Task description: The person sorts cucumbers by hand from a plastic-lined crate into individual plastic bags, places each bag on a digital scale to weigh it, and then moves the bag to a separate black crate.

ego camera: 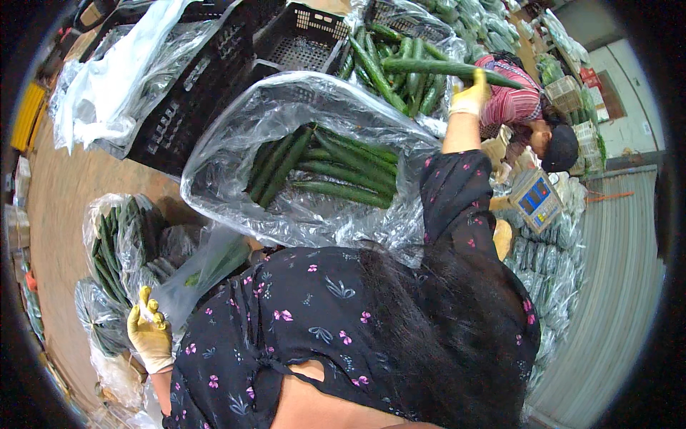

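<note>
My right hand, in a yellow-coated glove, grips a long cucumber above a plastic-lined crate of loose cucumbers. Down at the lower left, my left hand, gloved alike, pinches the edge of a clear plastic bag; something green shows in or behind the bag. Between my hands stands a container lined with a clear plastic sheet, with dark green cucumbers lying inside it, some in a different direction from the others.
Black plastic crates stand at the upper left, one draped with white plastic. Bagged cucumbers stand at the left. On the right are a digital scale, stacked wrapped bundles and a co-worker bending over.
</note>
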A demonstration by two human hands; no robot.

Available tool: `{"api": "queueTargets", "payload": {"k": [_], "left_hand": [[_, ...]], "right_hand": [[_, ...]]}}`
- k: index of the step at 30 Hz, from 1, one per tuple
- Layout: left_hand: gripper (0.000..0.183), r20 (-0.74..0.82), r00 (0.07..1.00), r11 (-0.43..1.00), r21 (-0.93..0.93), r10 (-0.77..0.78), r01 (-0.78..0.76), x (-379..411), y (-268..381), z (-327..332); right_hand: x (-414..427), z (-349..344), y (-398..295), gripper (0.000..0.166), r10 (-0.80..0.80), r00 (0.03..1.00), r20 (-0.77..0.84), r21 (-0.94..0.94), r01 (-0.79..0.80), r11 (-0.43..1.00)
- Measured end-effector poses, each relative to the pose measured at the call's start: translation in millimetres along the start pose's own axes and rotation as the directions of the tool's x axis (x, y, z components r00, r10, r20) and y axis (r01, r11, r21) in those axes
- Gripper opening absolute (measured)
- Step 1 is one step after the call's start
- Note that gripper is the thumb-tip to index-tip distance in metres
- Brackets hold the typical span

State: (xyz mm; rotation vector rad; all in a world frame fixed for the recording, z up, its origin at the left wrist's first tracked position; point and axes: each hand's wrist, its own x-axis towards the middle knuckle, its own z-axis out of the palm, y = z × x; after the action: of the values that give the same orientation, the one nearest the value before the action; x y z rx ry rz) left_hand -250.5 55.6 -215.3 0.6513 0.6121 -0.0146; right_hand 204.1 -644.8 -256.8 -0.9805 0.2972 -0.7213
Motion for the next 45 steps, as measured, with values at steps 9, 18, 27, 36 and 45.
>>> {"api": "queueTargets", "payload": {"k": [9,18,27,36,45], "left_hand": [[0.05,-0.105,0.994,1.0,-0.019,0.009,-0.011,-6,-7,0],[0.048,-0.128,0.992,1.0,-0.01,-0.02,0.019,1,-12,9],[0.048,-0.207,0.976,0.996,0.064,0.07,-0.058,-14,-10,11],[0.048,-0.268,0.96,0.995,0.068,0.082,-0.066,-19,-9,24],[0.05,-0.22,0.975,0.997,0.071,0.016,-0.001,-1,-11,30]], "right_hand": [[-70,-23,56,0.047,0.519,0.853,-0.052,0.003,-0.519,0.855],[-111,9,63,0.04,0.402,0.855,0.327,-0.892,0.42,-0.169],[-32,47,9,0.049,-0.008,0.871,0.492,-0.756,0.422,-0.5],[-3,6,11,0.054,0.473,0.853,0.219,-0.736,0.463,-0.495],[41,0,86,0.06,0.163,0.924,0.345,-0.918,0.368,-0.148]]}}
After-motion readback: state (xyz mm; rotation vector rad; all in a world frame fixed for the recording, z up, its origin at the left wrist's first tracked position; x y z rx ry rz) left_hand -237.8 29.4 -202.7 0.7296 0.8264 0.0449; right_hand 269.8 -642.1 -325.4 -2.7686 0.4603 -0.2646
